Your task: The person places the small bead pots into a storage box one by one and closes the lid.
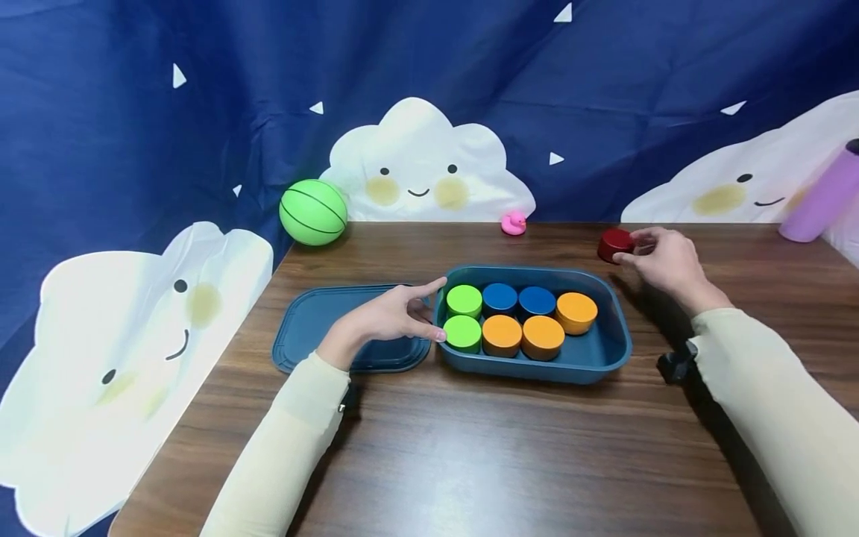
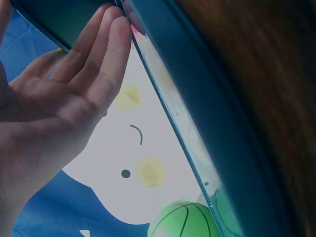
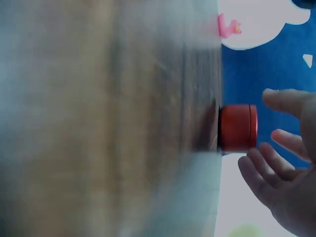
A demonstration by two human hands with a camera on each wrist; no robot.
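A blue rectangular container (image 1: pixel 607 343) holds several round lidded pieces: light green (image 1: pixel 463 333), dark blue (image 1: pixel 499 299) and orange (image 1: pixel 502 335). My left hand (image 1: pixel 389 319) is at its left end, thumb and index finger spread along the rim near the green pieces. In the left wrist view the other fingers (image 2: pixel 111 61) lie nearly straight against the container's side. A dark red cylinder (image 1: pixel 615 245) of similar shape sits on the table at the back right. My right hand (image 1: pixel 667 265) reaches beside it; in the right wrist view thumb and fingers spread around the cylinder (image 3: pixel 238 128) without closing on it.
A flat blue lid (image 1: pixel 309 328) lies left of the container, partly under my left forearm and hand. Along the back stand a green ball (image 1: pixel 313 212), a pink toy duck (image 1: pixel 514 223) and, far right, a leaning purple cylinder (image 1: pixel 822 194). A patterned blue cloth (image 1: pixel 577 74) hangs behind.
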